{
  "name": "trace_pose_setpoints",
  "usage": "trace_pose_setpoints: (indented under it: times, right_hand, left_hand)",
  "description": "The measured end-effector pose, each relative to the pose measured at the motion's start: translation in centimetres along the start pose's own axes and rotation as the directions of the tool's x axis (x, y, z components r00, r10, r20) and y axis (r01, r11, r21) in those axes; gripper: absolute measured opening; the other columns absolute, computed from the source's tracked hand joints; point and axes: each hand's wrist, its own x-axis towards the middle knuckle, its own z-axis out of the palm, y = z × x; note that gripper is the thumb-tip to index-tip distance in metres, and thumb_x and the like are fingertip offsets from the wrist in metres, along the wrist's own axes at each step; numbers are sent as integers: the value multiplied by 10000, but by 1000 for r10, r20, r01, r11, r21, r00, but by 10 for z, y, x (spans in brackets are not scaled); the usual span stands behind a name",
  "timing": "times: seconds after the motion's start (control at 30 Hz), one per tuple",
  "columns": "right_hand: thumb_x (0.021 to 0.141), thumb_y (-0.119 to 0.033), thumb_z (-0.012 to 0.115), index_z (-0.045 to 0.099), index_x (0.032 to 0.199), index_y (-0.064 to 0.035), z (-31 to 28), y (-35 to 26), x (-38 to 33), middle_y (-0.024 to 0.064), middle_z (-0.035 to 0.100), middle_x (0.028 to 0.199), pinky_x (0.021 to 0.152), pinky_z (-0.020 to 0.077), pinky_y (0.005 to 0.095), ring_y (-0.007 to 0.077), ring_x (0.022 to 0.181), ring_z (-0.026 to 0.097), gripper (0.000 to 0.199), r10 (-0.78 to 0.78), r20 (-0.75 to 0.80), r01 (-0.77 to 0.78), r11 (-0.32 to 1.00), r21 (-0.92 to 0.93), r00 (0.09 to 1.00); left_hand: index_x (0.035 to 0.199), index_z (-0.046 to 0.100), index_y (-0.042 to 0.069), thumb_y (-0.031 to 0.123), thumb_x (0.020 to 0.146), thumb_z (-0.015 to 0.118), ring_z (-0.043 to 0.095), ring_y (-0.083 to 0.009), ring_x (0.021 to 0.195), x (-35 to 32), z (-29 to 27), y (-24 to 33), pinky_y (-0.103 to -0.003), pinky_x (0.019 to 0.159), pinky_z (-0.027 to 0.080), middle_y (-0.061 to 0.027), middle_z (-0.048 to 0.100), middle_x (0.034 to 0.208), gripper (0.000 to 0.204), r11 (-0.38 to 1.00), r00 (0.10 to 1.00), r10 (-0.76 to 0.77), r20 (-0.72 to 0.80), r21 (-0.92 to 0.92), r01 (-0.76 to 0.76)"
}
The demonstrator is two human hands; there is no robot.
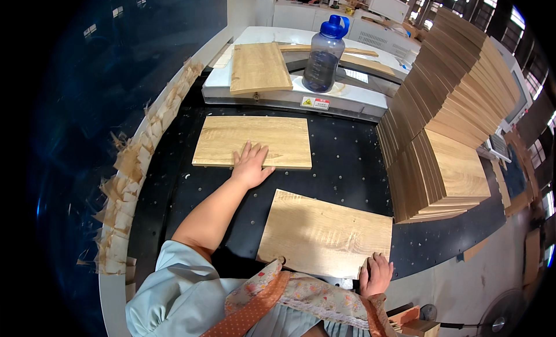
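Observation:
Two light wood-grain boards lie on a black work surface. On the far board [255,134], my left hand [252,165] rests palm down near the front edge, fingers spread and open. The near board [330,230] sits at a slant close to my body, its front edge partly hidden by my apron. At its near right corner is my right hand [376,274], with bent fingers closed over the edge; what lies under the palm is hidden.
A tall leaning stack of boards [446,105] stands at the right. Behind the surface, a white machine beam [359,102] bears a blue-lidded water bottle [323,62] and another board [260,67]. A dark panel with torn tape along its edge [139,146] borders the left.

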Motion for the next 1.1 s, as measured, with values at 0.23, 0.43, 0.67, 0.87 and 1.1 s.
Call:
trace_pose_setpoints:
  times: [0.23, 0.43, 0.67, 0.87, 1.1]
  right_hand:
    - [781, -228, 559, 626, 1017, -53, 3, 2, 5, 123, 585, 1161, 1003, 283, 519, 336, 1156, 487, 301, 11, 28, -12, 1000, 18, 1000]
    - [792, -216, 551, 624, 1030, -36, 6, 2, 3, 153, 583, 1149, 1003, 282, 518, 343, 1146, 494, 307, 0, 19, 0, 1000, -10, 1000]
    - [792, -196, 547, 626, 1028, -25, 4, 0, 7, 154, 583, 1140, 1005, 289, 507, 348, 1146, 491, 302, 2, 31, -2, 1000, -20, 1000]
    - [798, -193, 542, 628, 1038, -25, 3, -2, 6, 156, 587, 1138, 991, 305, 503, 352, 1144, 494, 306, -8, 4, 8, 1000, -15, 1000]
    - [800, -189, 545, 636, 1025, -28, 5, -4, 7, 155, 593, 1134, 980, 317, 498, 354, 1124, 510, 292, -10, 0, 10, 1000, -16, 1000]
  left_hand:
    - [1429, 287, 183, 561, 838, 516, 105, -246, 1411, 16, 13, -6, -568, 1103, 48, -41, 185, 1518, 738, 986, 995, 77, 70, 140, -87]
    - [1430, 284, 175, 559, 840, 515, 88, -230, 1416, 16, 10, -5, -561, 1107, 38, -37, 176, 1522, 741, 985, 992, 95, 77, 140, -105]
    - [1441, 252, 181, 591, 852, 471, 83, -230, 1416, 16, 8, -4, -561, 1110, 31, -31, 166, 1525, 751, 983, 990, 98, 102, 146, -112]
    - [1436, 268, 220, 584, 861, 452, 96, -253, 1413, 25, 13, -9, -583, 1102, 40, -24, 177, 1522, 705, 985, 997, 65, 29, 158, -69]
    - [1422, 299, 298, 564, 866, 456, 109, -269, 1409, 53, -3, -45, -621, 1085, 28, -8, 186, 1522, 636, 981, 993, -118, -21, 156, 119]
